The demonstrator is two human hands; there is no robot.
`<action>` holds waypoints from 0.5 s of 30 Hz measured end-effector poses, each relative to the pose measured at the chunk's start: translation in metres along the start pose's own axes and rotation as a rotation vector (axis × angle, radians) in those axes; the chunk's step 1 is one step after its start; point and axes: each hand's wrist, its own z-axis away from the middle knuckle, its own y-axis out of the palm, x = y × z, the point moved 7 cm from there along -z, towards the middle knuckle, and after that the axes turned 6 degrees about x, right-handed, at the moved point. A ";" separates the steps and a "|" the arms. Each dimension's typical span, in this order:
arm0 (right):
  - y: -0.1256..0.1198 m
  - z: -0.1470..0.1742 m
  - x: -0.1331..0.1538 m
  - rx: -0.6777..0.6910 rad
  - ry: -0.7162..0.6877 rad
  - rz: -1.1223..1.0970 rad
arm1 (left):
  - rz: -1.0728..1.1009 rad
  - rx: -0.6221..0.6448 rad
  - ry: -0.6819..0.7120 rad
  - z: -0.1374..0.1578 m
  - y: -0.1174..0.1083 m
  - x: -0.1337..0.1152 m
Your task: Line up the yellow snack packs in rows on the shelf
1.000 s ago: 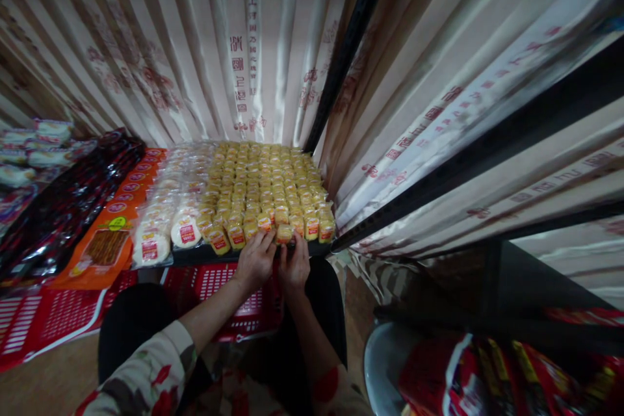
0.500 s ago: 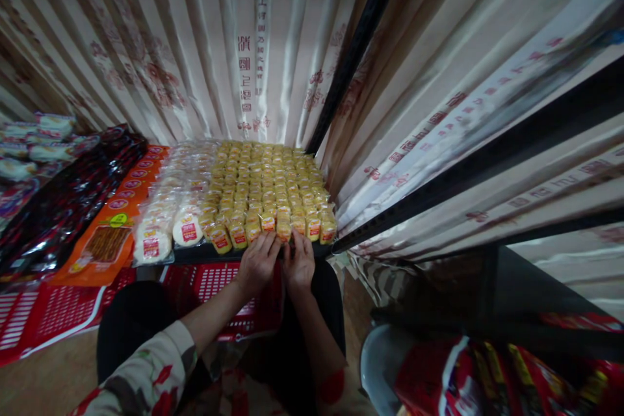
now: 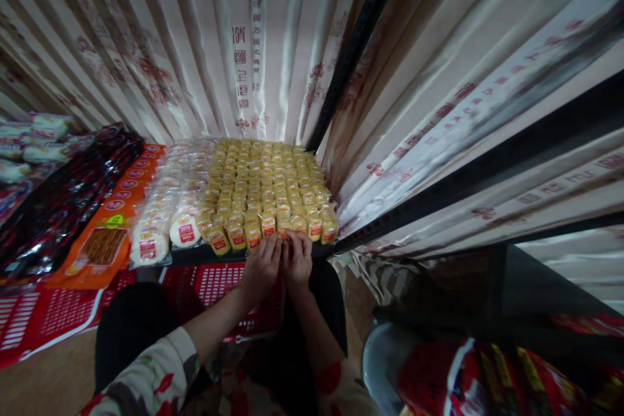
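Rows of small yellow cakes in clear wrappers with orange-red labels [image 3: 266, 172] fill the right part of a dark shelf [image 3: 205, 255]. At the front edge, my left hand [image 3: 262, 266] and my right hand [image 3: 296, 263] are side by side, fingertips pinched together at the lower end of one wrapped yellow cake [image 3: 283, 220]. The fingers cover the bottom of that pack, so their exact hold is partly hidden. Left of the yellow rows are round white cakes in clear wrappers [image 3: 185, 229].
Beyond the white cakes lie an orange snack packet [image 3: 104, 234] and dark glossy packets [image 3: 73, 201]. Red baskets [image 3: 63, 315] sit below the shelf front. A pleated curtain [image 3: 195, 45] and a black metal post [image 3: 358, 45] stand behind. Red packages [image 3: 439, 377] are at lower right.
My hands remain at the same front pack, with fingers drawn slightly closer together. The camera view has shifted a little; the cakes keep their arrangement.
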 end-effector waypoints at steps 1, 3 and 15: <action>0.000 -0.001 -0.001 0.002 -0.001 -0.006 | -0.001 0.005 -0.004 -0.001 0.001 -0.001; 0.000 -0.002 -0.003 0.014 -0.001 -0.006 | 0.004 0.021 -0.020 -0.002 0.002 -0.002; 0.008 -0.006 -0.005 0.017 0.042 -0.006 | 0.083 0.018 -0.091 0.000 -0.012 -0.002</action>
